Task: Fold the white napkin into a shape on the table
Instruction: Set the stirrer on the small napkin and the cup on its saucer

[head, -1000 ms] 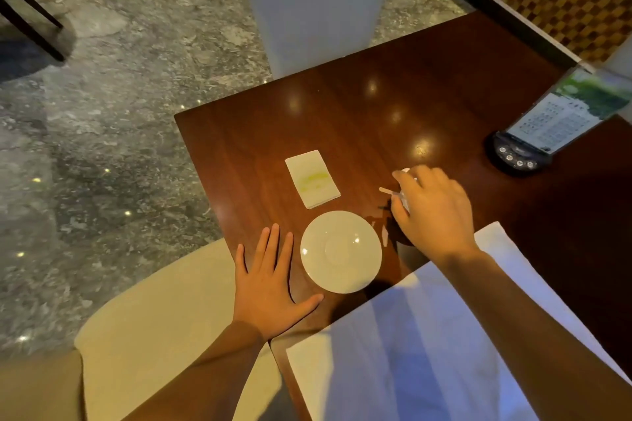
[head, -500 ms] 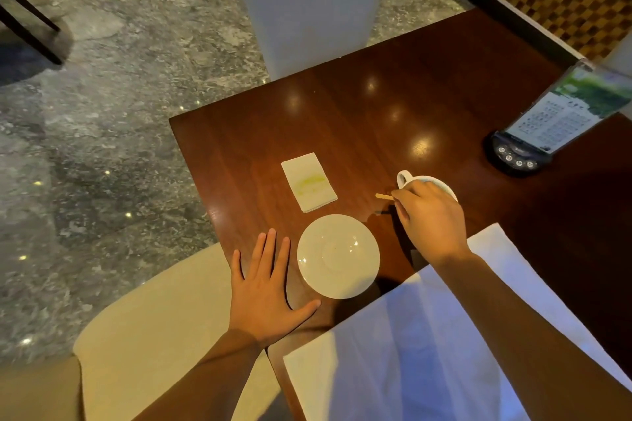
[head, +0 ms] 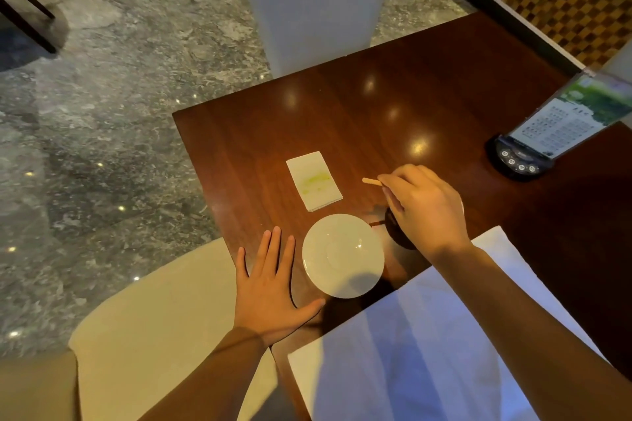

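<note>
The large white napkin (head: 420, 349) lies spread flat on the near right part of the dark wooden table (head: 393, 106), under my right forearm. My left hand (head: 270, 287) rests flat on the table near its front left edge, fingers apart, holding nothing. My right hand (head: 424, 205) hovers beyond the napkin, pinching a thin wooden stick (head: 372, 181) that points left. It covers a cup, of which only a dark edge (head: 396, 232) shows.
An empty white saucer (head: 343, 255) sits between my hands. A small folded paper tissue (head: 314, 180) with a green stain lies beyond it. A call-button stand with a menu card (head: 547, 140) is at the right. A beige chair (head: 154, 328) and a white pillar (head: 314, 0) flank the table.
My right hand has lifted the wooden stick up and to the left, away from the cup. The left hand has stayed flat on the table.
</note>
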{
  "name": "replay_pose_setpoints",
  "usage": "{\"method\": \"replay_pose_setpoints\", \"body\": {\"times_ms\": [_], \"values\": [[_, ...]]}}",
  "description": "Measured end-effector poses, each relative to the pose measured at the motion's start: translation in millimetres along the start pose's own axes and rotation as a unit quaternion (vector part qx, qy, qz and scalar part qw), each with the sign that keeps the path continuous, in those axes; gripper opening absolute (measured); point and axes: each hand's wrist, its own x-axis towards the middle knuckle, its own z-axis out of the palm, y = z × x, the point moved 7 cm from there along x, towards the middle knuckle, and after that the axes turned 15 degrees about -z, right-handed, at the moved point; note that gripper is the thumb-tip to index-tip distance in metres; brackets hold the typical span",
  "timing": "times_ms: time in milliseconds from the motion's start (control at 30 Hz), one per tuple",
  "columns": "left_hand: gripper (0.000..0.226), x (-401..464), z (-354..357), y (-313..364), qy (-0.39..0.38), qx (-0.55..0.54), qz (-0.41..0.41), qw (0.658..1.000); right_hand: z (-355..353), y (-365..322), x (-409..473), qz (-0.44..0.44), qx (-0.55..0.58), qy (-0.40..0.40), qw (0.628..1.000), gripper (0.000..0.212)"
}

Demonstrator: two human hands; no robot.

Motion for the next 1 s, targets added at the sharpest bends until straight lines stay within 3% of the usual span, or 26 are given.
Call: {"method": "replay_pose_setpoints", "body": {"times_ms": [167,367,633,800,933,1000], "values": [[0.108,0.0,-1.2,-1.1,-0.012,-0.008,-0.003,1.000,8.9,-46.5,47.4,-0.100,-0.013,-0.010,0.995,0.046],[0.109,0.6,-0.3,-0.3,-0.016,0.000,-0.004,1.000,64.7,-104.0,95.2,-0.216,-0.060,-0.056,0.973,0.022],[0.108,0.7,1.9,0.7,-0.011,-0.004,0.008,1.000,117.2,-113.3,107.6,-0.206,-0.062,-0.113,0.970,0.012],[0.109,0.1,3.7,-0.7,-0.023,0.006,-0.004,1.000,128.6,-115.7,107.0,-0.203,-0.053,-0.138,0.968,0.016],[0.109,1.6,3.2,-0.3,-0.024,0.005,-0.006,1.000,127.9,-111.9,106.2,-0.188,-0.044,-0.114,0.975,0.028],[0.109,1.3,1.8,0.3,-0.018,0.001,-0.005,1.000,131.1,-109.5,101.5,-0.182,-0.037,-0.097,0.978,0.022]]}}
